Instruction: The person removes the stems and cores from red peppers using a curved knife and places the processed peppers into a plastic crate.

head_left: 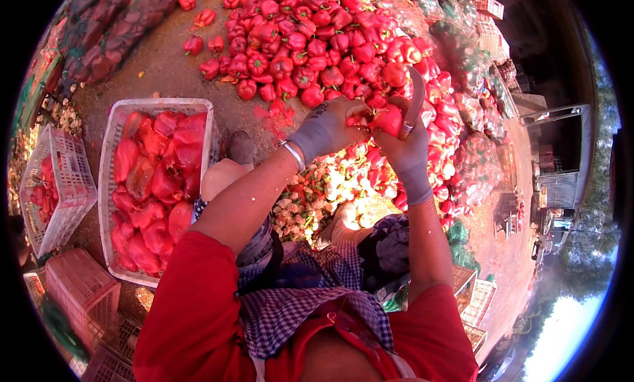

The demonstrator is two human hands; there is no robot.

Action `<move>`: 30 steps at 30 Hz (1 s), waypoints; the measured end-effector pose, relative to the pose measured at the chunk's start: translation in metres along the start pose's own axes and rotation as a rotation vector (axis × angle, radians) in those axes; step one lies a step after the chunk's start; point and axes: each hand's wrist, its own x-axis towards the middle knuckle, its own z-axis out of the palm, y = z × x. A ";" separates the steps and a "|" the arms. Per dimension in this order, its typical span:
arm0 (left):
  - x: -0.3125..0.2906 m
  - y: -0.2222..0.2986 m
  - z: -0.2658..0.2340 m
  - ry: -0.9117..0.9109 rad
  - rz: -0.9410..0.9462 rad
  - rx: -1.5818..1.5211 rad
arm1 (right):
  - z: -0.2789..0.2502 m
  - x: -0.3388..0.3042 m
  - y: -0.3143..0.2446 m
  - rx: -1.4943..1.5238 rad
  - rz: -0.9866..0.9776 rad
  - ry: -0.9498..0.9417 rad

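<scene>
left hand (330,125): left of pepper (387,120), fingers curled on red piece (357,120) | right hand (404,151): just right of pepper, nearer, closed round knife (416,99), blade pointing forward alongside pepper | pepper: between both, long axis unclear

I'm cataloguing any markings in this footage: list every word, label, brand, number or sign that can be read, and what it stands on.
No text is readable.
Grey glove on the left hand: a dark print on its back, too small and blurred to read.
Curved knife: no legible lettering.
White plastic crate: no legible lettering.
Mesh sacks: no legible lettering.
</scene>
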 end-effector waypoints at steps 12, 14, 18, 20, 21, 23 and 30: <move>0.004 0.017 0.005 0.125 -0.146 -0.365 | -0.003 -0.002 -0.018 0.504 0.214 0.048; 0.007 0.014 0.008 0.228 -0.152 -0.483 | 0.002 0.000 -0.015 0.577 0.205 0.110; 0.007 0.022 -0.001 0.395 -0.207 -0.704 | 0.025 0.002 -0.014 0.605 0.159 0.180; 0.008 0.014 0.001 0.424 -0.289 -0.815 | 0.031 0.001 -0.018 0.632 0.158 0.238; 0.009 0.007 0.000 0.484 -0.343 -0.887 | 0.033 0.000 -0.017 0.611 0.168 0.277; 0.016 -0.010 0.005 0.612 -0.370 -0.888 | 0.034 -0.004 -0.023 0.602 0.150 0.330; 0.027 -0.053 0.033 0.795 -0.354 -0.755 | 0.058 0.012 -0.064 0.662 0.252 -0.033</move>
